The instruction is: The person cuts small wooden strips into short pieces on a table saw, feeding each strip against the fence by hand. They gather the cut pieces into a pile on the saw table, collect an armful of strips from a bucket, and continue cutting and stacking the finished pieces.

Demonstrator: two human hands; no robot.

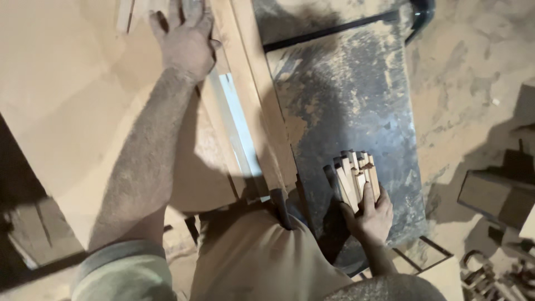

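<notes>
— Nearest the lens sit the person's knees in tan trousers (251,262), and just past them the right hand (372,218). What does it hold?

— A bundle of short wooden sticks (355,177), cut ends up. The fingers are wrapped shut round the lower part, with the thumb laid up the front. The bundle hangs over a dusty grey metal plate (356,95), near its nearer end.

— And the other arm?

— It stretches well forward. The left hand (186,39) lies palm down on light wood at the far end of the worktop (67,89), fingers spread and flat, clamped on nothing that shows. Under the fingertips are a few pale strips (127,12), cut off by the top edge, so whether it grips one cannot be told.

— What lies between the hands?

— A long wooden rail (262,100) runs from far to near, with a pale metal strip (237,122) just beside it on the left. Sawdust coats nearly everything, the floor (473,72) on the right too.

— So which step is this?

— By the look of it, gathering: one hand keeps the collected sticks together while the other reaches for more stock at the far end.

— What would the next move call for?

— Probably closing the left fingers on a strip and drawing it back along the rail, while the right grip stays tight so the bundle does not fan out.
</notes>
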